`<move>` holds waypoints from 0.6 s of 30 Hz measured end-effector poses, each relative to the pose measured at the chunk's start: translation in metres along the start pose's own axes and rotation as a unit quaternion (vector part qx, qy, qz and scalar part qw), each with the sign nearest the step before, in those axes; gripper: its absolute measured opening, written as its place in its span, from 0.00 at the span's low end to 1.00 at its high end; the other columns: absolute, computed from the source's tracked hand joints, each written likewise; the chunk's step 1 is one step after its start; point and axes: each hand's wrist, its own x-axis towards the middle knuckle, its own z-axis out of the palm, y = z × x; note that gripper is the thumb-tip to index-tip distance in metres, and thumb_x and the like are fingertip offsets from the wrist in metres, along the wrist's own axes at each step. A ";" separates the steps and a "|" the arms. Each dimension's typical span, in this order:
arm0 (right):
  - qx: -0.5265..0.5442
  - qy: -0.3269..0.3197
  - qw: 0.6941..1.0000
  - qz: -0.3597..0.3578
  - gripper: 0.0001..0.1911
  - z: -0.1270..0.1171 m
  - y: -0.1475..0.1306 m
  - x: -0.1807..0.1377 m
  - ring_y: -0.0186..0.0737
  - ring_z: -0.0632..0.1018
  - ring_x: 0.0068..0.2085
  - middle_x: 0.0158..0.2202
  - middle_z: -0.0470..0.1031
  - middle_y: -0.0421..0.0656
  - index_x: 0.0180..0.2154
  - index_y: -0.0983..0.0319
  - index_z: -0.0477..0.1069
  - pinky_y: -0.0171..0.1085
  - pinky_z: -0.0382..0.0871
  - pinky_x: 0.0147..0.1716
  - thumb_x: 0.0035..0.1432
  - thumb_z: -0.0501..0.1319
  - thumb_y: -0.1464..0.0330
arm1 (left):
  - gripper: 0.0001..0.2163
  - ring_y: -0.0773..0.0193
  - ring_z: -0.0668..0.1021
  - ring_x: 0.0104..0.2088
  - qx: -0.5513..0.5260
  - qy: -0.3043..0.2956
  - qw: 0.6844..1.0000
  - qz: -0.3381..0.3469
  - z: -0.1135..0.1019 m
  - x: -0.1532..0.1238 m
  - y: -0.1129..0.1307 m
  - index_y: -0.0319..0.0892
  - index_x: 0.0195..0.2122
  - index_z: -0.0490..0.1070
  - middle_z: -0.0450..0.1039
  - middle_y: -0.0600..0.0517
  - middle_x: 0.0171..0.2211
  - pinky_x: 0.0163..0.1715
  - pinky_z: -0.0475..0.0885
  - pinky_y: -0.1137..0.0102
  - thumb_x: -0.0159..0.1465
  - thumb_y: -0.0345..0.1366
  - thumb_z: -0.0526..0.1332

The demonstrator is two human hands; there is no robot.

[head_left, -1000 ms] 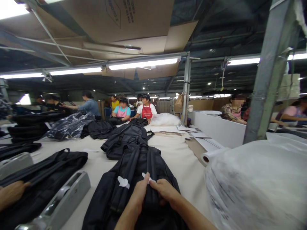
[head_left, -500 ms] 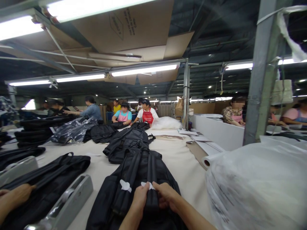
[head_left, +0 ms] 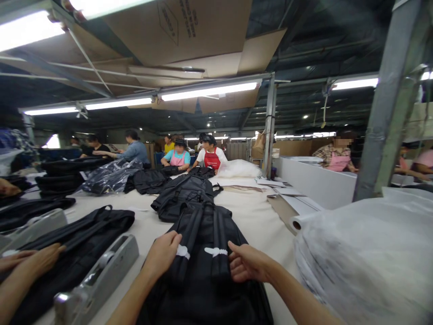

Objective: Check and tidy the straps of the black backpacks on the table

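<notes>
A black backpack (head_left: 203,298) lies on the pale table in front of me, its two padded shoulder straps facing up. White paper wraps cross the left strap (head_left: 193,230) and the right strap (head_left: 219,230). My left hand (head_left: 162,255) is closed at the outer edge of the left strap, by its white wrap; its fingertips are partly hidden. Beside the right strap is my right hand (head_left: 248,262), thumb apart from loosely curled fingers, with nothing visible between them.
More black backpacks (head_left: 184,194) lie in a row ahead. At the left, another person's hands (head_left: 37,264) rest on a black bag beside a grey metal-and-plastic device (head_left: 101,271). A big translucent plastic bundle (head_left: 368,253) and a paper roll (head_left: 301,223) stand right. Co-workers sit beyond.
My hands have moved apart from the right strap's white wrap. The left has gone over to the left strap; the right has shifted slightly outward. The view has turned a little left.
</notes>
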 end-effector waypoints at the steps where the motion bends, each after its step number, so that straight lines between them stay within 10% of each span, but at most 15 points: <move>1: 0.008 -0.022 0.999 0.026 0.28 0.004 -0.002 0.000 0.39 0.78 0.27 0.29 0.73 0.50 0.34 0.70 0.67 0.36 0.74 0.26 0.58 0.53 0.48 | 0.13 0.57 0.72 0.36 0.033 0.011 0.999 -0.004 -0.009 -0.003 -0.008 0.42 0.25 0.65 0.71 0.48 0.30 0.37 0.63 0.66 0.62 0.41 0.48; 5: -0.020 -0.029 0.998 0.050 0.15 0.025 -0.006 0.002 0.37 0.77 0.25 0.28 0.74 0.47 0.34 0.67 0.67 0.37 0.74 0.26 0.58 0.58 0.60 | 0.12 0.57 0.73 0.31 0.095 -0.016 0.995 -0.026 -0.014 -0.017 -0.033 0.41 0.21 0.65 0.71 0.48 0.26 0.33 0.62 0.66 0.59 0.40 0.52; 10: 0.034 -0.045 0.994 -0.090 0.12 0.030 -0.006 -0.003 0.31 0.75 0.26 0.26 0.72 0.38 0.33 0.63 0.65 0.33 0.74 0.28 0.51 0.65 0.63 | 0.09 0.63 0.73 0.27 0.000 -0.109 0.994 -0.024 0.016 -0.023 -0.033 0.42 0.33 0.67 0.69 0.55 0.26 0.21 0.63 0.74 0.52 0.38 0.57; 18: -0.304 0.073 0.948 -0.058 0.14 0.017 -0.005 -0.006 0.35 0.74 0.20 0.23 0.71 0.41 0.28 0.62 0.62 0.32 0.67 0.18 0.62 0.49 0.61 | 0.05 0.65 0.71 0.25 -0.064 -0.152 0.986 0.000 0.040 -0.027 -0.029 0.42 0.30 0.63 0.64 0.56 0.26 0.19 0.65 0.75 0.51 0.34 0.54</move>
